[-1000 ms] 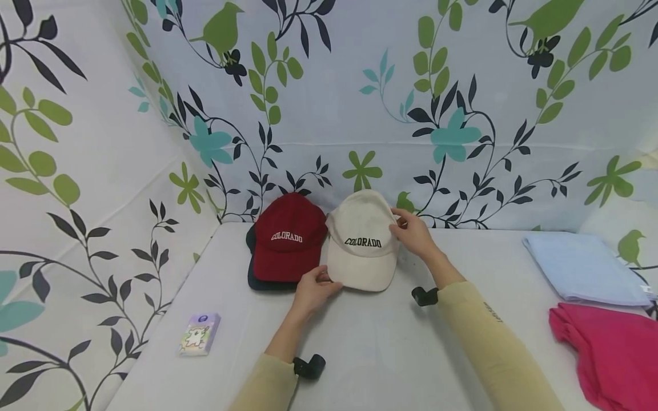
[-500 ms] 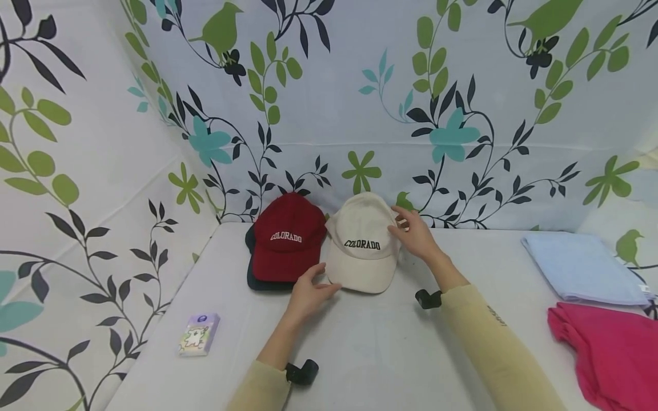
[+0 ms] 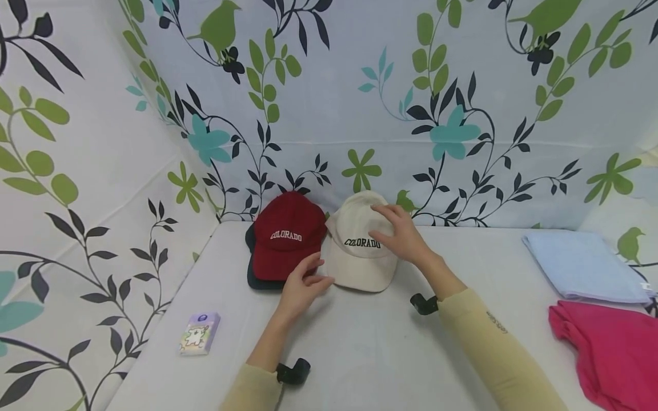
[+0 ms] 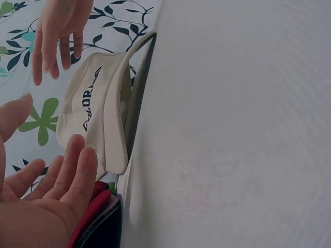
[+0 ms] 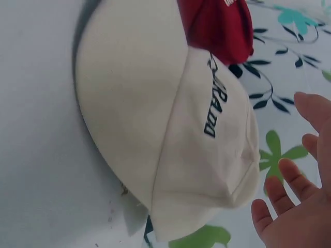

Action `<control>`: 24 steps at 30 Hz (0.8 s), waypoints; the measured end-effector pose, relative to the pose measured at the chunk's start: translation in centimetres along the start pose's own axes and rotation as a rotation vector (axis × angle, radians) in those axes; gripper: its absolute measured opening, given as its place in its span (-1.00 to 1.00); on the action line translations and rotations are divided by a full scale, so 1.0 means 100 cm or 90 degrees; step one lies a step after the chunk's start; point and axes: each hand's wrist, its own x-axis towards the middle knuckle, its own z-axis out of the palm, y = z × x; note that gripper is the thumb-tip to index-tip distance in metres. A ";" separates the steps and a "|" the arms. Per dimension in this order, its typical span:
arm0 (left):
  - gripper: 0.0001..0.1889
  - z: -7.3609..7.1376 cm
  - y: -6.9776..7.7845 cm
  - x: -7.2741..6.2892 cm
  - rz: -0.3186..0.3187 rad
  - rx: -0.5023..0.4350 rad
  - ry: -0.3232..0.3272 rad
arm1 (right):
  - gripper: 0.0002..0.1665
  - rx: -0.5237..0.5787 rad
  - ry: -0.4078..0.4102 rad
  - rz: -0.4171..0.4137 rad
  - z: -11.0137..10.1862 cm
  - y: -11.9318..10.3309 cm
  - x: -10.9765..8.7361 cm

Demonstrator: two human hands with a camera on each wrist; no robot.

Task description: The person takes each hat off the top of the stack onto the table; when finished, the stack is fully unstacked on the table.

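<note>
A cream baseball cap (image 3: 360,268) lettered COLORADO lies at the back of the table, its brim toward me. Left of it is a red baseball cap (image 3: 288,228) with the same lettering, stacked on a dark cap (image 3: 259,282) that shows only at its edges. My left hand (image 3: 300,291) hovers in front of the two caps, fingers loosely bent and holding nothing. Over the right side of the cream cap is my right hand (image 3: 403,234), its fingers spread. In the right wrist view that hand (image 5: 300,201) is apart from the cap's crown.
A small purple box (image 3: 199,334) with a cartoon animal stands at the left. On the right lie a folded light-blue cloth (image 3: 586,265) and a pink cloth (image 3: 612,354). Behind the caps rises a leaf-patterned fabric backdrop (image 3: 319,103).
Both hands have let go of the cream cap. The left has drawn back to the left; the right has lifted off the cap's side and moved left over it.
</note>
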 end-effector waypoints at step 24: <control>-0.37 -0.041 -0.005 -0.015 0.059 -0.023 0.029 | 0.11 -0.307 -0.277 -0.093 0.036 -0.018 -0.030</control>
